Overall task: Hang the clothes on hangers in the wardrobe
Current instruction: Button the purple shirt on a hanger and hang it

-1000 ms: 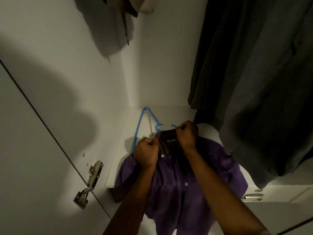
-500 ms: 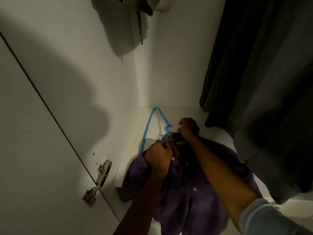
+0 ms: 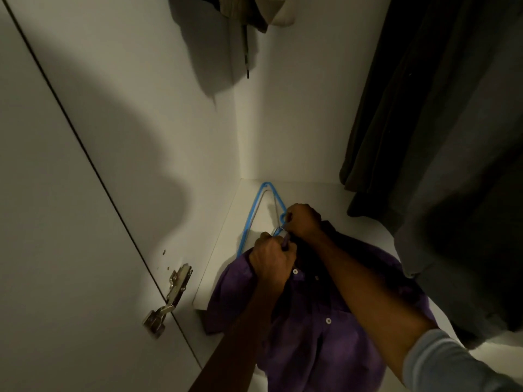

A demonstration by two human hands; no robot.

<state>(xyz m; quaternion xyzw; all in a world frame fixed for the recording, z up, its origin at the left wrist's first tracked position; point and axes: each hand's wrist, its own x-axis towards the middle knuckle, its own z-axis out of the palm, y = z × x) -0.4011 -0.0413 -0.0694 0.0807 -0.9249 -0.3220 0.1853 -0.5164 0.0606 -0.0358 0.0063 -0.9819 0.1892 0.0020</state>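
One purple shirt (image 3: 325,321) in work, not hung yet. It lies bunched on the white wardrobe shelf (image 3: 325,199) and spills over the front edge toward the camera. Both hands are at the collar: left hand (image 3: 273,261) has its fingers curled round the collar fabric on the left side; right hand (image 3: 304,220) is fisted at the collar's far side, where the blue hanger's hook shows. Can't tell whether the right fingers hold hook, cloth or both.

Blue hanger (image 3: 254,213) lies on the shelf behind the shirt, apex toward the back corner, lower end hidden under the fabric. A thinner wire hanger (image 3: 275,206) seems to sit inside it; dim, not sure.

Progress, my read:
- Done: dark garments (image 3: 438,137) already hang on the right; something pale hangs top centre (image 3: 254,12).
- In hand: seating the hanger in the shirt's neck.
- Left: settle the shoulders, lift, hook onto the rail. Rail is out of view.

Door hinge (image 3: 167,301) lower left, well clear of the work.
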